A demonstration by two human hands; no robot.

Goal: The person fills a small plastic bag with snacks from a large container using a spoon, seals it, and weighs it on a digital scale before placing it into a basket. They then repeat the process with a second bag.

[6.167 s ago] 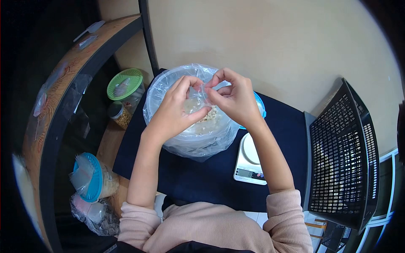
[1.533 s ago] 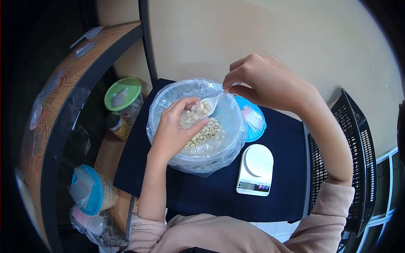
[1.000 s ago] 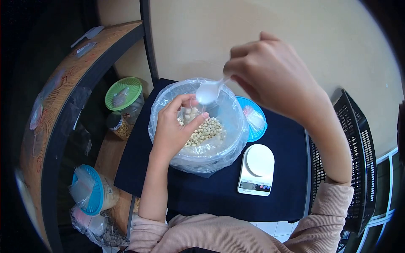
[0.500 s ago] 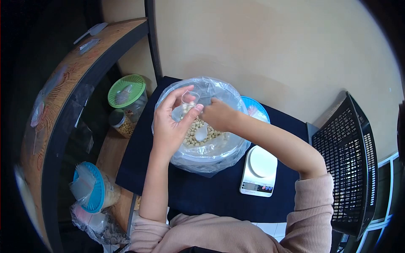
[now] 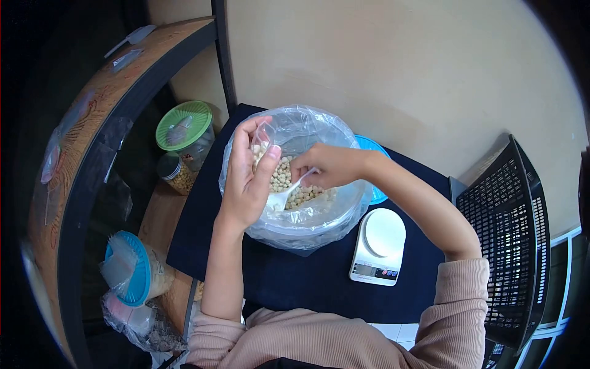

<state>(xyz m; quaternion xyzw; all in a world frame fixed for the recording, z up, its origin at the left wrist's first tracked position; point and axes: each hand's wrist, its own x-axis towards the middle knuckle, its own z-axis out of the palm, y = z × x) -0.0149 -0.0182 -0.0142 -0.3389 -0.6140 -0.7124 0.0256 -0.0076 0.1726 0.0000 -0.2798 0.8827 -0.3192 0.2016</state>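
Observation:
My left hand (image 5: 246, 178) holds a small clear plastic bag (image 5: 264, 134) with pale round pieces in it, over the left side of a large tub lined with clear plastic (image 5: 295, 229). Inside the tub lies a heap of the same pale pieces (image 5: 282, 175). My right hand (image 5: 326, 167) is closed on the thin handle of a white scoop (image 5: 278, 200), whose bowl points down and left, low over the pieces.
A white digital scale (image 5: 378, 247) rests on the dark cloth (image 5: 295, 289). Behind the tub shows a blue lid (image 5: 376, 192). A black basket (image 5: 507, 246) stands at right. Lidded containers (image 5: 184, 126) and a wooden shelf (image 5: 98, 101) are on the left.
My right hand has moved down with the scoop, whose bowl now lies further left. The bag in my left hand has tilted and holds more visible pieces. The view has shifted slightly.

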